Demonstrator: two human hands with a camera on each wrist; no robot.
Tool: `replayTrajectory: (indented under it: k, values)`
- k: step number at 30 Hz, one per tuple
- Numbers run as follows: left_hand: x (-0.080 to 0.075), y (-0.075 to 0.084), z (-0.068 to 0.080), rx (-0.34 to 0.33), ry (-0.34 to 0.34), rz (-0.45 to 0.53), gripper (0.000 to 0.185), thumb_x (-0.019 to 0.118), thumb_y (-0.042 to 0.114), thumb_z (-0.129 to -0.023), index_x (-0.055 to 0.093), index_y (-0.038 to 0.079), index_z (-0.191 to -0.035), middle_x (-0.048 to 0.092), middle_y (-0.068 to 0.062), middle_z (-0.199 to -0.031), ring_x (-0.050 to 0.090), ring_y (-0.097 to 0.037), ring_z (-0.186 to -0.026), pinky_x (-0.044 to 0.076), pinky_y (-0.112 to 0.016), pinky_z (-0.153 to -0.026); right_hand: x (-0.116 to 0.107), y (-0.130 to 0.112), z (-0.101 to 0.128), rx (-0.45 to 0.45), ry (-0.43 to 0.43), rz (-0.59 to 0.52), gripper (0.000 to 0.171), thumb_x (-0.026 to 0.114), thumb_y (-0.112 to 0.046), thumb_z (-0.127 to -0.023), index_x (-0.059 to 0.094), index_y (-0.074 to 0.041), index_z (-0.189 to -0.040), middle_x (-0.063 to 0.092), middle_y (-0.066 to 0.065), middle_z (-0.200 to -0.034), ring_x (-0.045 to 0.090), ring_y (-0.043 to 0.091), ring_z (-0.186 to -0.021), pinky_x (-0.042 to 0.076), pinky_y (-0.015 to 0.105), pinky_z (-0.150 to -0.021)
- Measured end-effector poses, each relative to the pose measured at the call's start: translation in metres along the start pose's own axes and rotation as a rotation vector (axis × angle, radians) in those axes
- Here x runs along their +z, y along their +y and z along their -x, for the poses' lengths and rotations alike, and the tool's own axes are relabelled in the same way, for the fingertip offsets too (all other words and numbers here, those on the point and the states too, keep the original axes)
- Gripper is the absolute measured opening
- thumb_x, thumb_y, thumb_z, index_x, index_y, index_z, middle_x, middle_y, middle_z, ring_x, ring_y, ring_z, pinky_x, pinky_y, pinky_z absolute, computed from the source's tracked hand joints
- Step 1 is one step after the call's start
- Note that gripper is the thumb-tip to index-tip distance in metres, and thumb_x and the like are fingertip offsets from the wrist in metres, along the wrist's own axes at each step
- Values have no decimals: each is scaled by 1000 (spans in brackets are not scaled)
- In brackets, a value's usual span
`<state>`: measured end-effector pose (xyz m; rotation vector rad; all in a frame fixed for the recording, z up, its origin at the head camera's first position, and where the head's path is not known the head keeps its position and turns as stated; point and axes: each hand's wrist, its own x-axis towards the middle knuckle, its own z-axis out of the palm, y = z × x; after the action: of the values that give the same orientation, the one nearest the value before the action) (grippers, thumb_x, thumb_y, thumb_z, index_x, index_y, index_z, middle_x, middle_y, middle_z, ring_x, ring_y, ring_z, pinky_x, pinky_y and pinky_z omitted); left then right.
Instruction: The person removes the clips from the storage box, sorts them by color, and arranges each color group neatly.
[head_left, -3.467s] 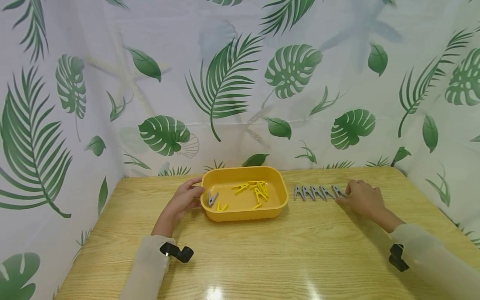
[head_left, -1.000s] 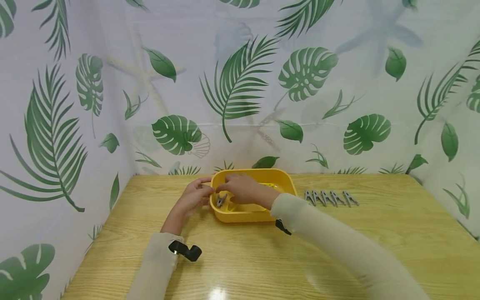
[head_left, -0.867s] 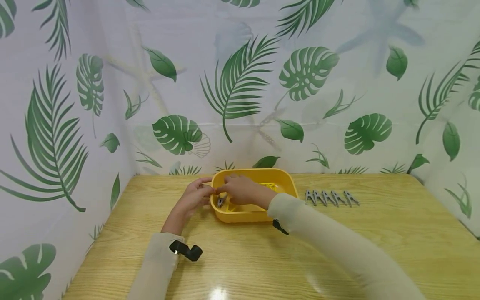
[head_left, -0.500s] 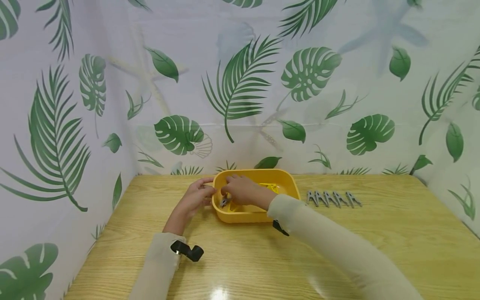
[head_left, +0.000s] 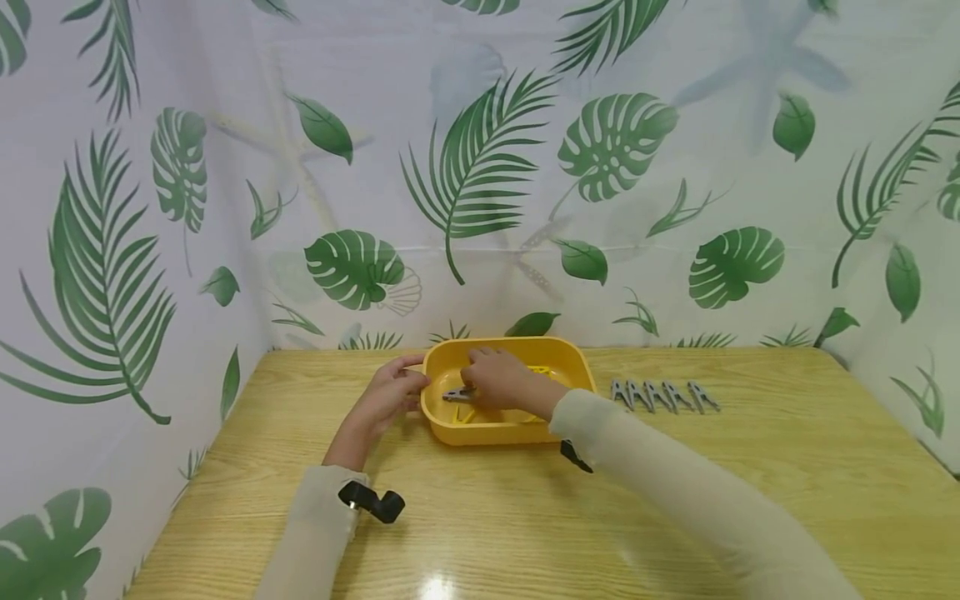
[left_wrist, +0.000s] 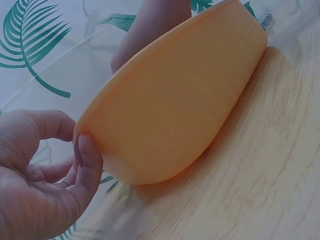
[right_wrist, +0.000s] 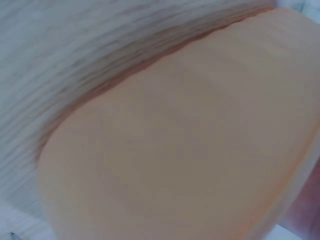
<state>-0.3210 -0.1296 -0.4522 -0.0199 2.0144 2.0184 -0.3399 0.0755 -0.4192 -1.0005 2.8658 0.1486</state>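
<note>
A yellow plastic tray (head_left: pixel 495 433) stands on the table with clothespins inside. My left hand (head_left: pixel 386 396) pinches its left end; the left wrist view shows thumb and fingers at the tray's rim. Reaching into the tray, my right hand (head_left: pixel 506 385) holds a grey clothespin (head_left: pixel 455 395) by one end, its other end pointing left. Below it lies a yellow clothespin (head_left: pixel 463 415). More yellow clothespins (head_left: pixel 542 369) show behind the right hand, partly hidden by it. In the right wrist view the tray's outer wall (right_wrist: pixel 165 150) fills most of the picture and hides the fingers.
A row of several grey clothespins (head_left: pixel 652 396) lies on the wooden table (head_left: pixel 480 508) right of the tray. A white curtain with green leaves (head_left: pixel 480 208) hangs behind the table. Both wrists wear black camera mounts (head_left: pixel 371 502).
My right hand has gone from the row of grey clothespins into the tray. There it has taken hold of the grey clothespin, turned it and shifted it slightly right. The left hand stays put.
</note>
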Motion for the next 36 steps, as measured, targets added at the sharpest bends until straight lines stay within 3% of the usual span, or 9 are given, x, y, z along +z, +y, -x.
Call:
replayTrajectory:
  k: [8, 12, 22, 31, 36]
  values:
    - [-1, 1, -1, -2, 11, -3, 51, 58, 5, -97, 46, 2, -147, 57, -9, -109, 61, -15, -84, 55, -24, -69, -10, 8, 14, -23, 72, -88, 26, 72, -35, -95, 69, -10, -102, 59, 5, -97, 52, 21, -89, 48, 36, -83]
    - [-2, 1, 0, 0, 3, -9, 53, 57, 6, -97, 45, 2, -148, 57, -8, -108, 61, -13, -83, 55, -24, -70, -17, 12, 27, -55, 116, -108, 24, 78, -26, -91, 70, -7, -104, 63, 7, -101, 55, 23, -94, 51, 40, -86]
    - [1, 2, 1, -18, 1, -15, 54, 57, 7, -97, 45, 1, -149, 57, -8, -107, 62, -13, -83, 55, -22, -69, -25, 35, 63, -119, 347, -113, 26, 83, -13, -83, 73, -5, -106, 70, 9, -102, 64, 26, -93, 53, 41, -83]
    - [0, 2, -1, -34, 5, -11, 53, 58, 8, -97, 45, 4, -149, 57, -14, -116, 62, -17, -87, 56, -23, -71, -29, 68, 98, -96, 488, -129, 27, 86, -14, -81, 75, -3, -104, 71, 10, -97, 65, 25, -88, 57, 42, -81]
    - [0, 3, -1, -31, -3, 7, 53, 57, 6, -97, 45, 3, -149, 57, -14, -115, 62, -17, -86, 56, -24, -70, -33, 89, 122, -21, 504, -160, 29, 85, -14, -81, 74, -3, -106, 71, 11, -101, 67, 28, -91, 58, 43, -82]
